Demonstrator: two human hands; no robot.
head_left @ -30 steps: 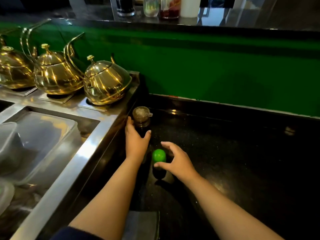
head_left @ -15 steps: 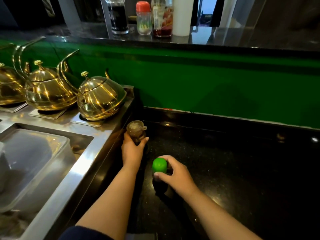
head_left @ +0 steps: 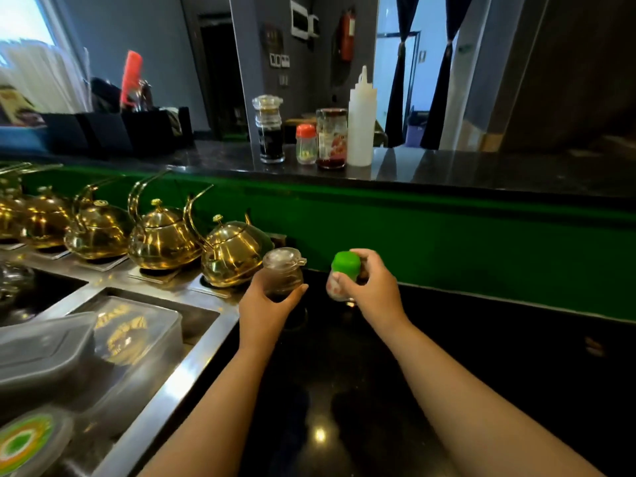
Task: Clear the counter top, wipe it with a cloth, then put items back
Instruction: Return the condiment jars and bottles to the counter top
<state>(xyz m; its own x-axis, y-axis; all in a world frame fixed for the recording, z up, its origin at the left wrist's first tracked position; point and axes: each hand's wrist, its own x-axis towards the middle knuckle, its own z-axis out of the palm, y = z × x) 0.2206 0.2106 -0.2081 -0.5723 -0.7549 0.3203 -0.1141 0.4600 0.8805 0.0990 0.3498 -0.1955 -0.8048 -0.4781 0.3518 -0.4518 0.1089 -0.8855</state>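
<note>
Holding two condiment containers at once here, both lifted just off the black counter top (head_left: 447,356). The left hand (head_left: 266,309) has its fingers and thumb curled round the lower body of a small glass dispenser jar (head_left: 283,275) with a clear lid and a little spout, while the right hand (head_left: 373,287) pinches a green-capped shaker bottle (head_left: 345,270) at the neck, thumb in front, fingers wrapped behind. Both sit just right of the nearest gold kettle (head_left: 232,254), the jar almost beside it, the shaker a bit further right.

Handling-wise, my guess is the jar is the one to watch: glass, stiff, probably slick, and that lid looks like it just sits there, so grab it low round the belly and keep it upright. It has something dark in the bottom, could be sauce, can't say for sure. The shaker looks light, and the neck under the cap seems a fine place to hold it. Its contents are pale, mostly hidden by fingers.

Above the kettle on the raised ledge (head_left: 481,173) there's a dark-liquid glass dispenser (head_left: 270,132), a red-capped shaker (head_left: 306,144), a jar of red stuff (head_left: 332,139) and a white squeeze bottle (head_left: 361,118). Left of the kettle, lidded plastic tubs (head_left: 103,339) sit in a steel well, contents too blurry to call.
</note>
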